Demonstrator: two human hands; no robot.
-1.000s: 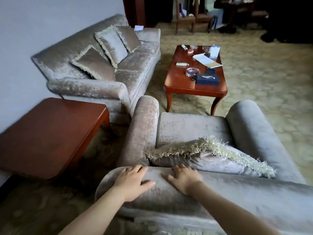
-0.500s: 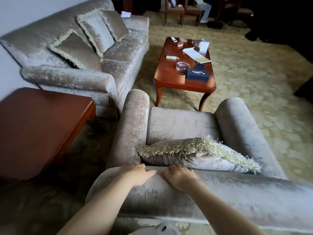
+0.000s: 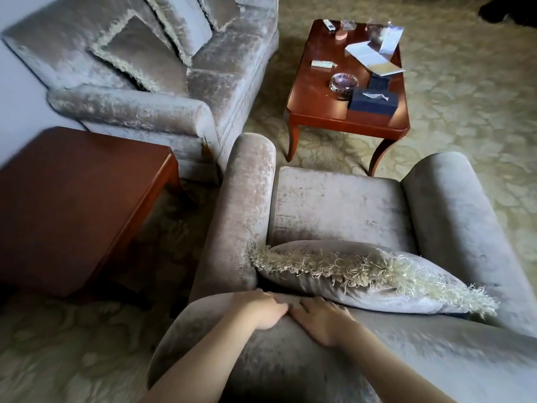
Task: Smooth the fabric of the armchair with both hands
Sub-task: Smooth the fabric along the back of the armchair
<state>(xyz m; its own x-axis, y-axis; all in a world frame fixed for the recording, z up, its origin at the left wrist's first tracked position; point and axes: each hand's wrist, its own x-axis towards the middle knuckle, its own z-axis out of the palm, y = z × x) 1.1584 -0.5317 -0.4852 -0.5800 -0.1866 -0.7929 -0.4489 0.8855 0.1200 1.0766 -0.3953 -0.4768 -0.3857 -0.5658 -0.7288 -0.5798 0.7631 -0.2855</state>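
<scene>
**Both palms on the chair back**

The armchair (image 3: 334, 207) stood right under me, filling the view from the centre down to 6 o'clock, its seat facing 12. I leaned over its rolled back. My left grip (image 3: 261, 311) lay on the velvet at the left end of that roll, fingers following the curve and holding nothing. My right grip (image 3: 322, 321) lay flat just beside it at 3 o'clock, fingers loosely spread, also holding nothing; the left thumb nearly touched the right fingertips. Both pressed on the fabric alone.

A fringed cushion (image 3: 363, 286) leaned against the back, just past my fingers at 12. The sofa (image 3: 226, 68) sat at 10 o'clock and a bare side tabletop (image 3: 72, 199) at 9. The coffee tabletop (image 3: 316, 91) at 1 o'clock carried an ashtray (image 3: 343, 82), a dark tissue box (image 3: 373, 103) and papers.
</scene>
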